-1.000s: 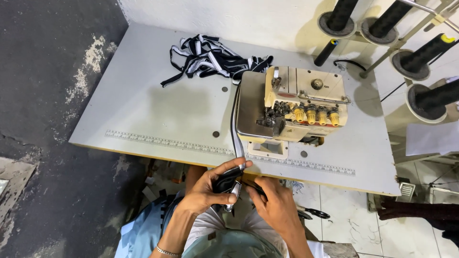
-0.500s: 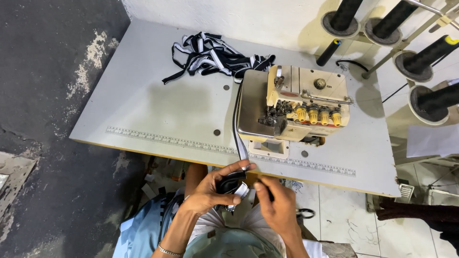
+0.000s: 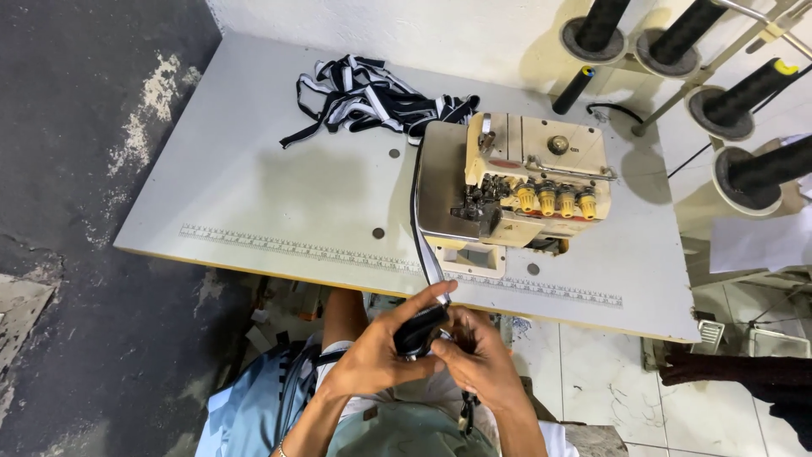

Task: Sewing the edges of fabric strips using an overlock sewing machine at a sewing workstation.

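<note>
At the bottom centre of the frame, just below the table's near edge, both hands met over a small dark piece of fabric [image 3: 420,328]. The left hand [image 3: 376,360] was closed around it, thumb stretched along the top and fingers curled beneath. The right hand [image 3: 484,360] pressed in from the other side, fingers bent against the same piece; it seemed to pinch it too, though the fingertips were hidden behind the left hand. A black-and-white strap [image 3: 425,254] ran up from the fabric, over the table edge and along the left side of the machine [image 3: 507,190].

The machine, cream with a row of yellow knobs, sat right of centre on the pale grey table [image 3: 279,195]. A printed ruler strip [image 3: 279,245] lay along the table's near edge. In the upper middle, touching the machine's back left corner, lay a loose heap of straps [image 3: 372,97] in the same black and white. In the upper right corner stood black thread cones [image 3: 744,89] on a stand, one further spool [image 3: 573,89] leaning beside them. The dark, patchy floor [image 3: 76,169] filled the left side of the frame. At the lower right edge a dark sleeve [image 3: 736,372] of another person reached in, well apart from the hands.
</note>
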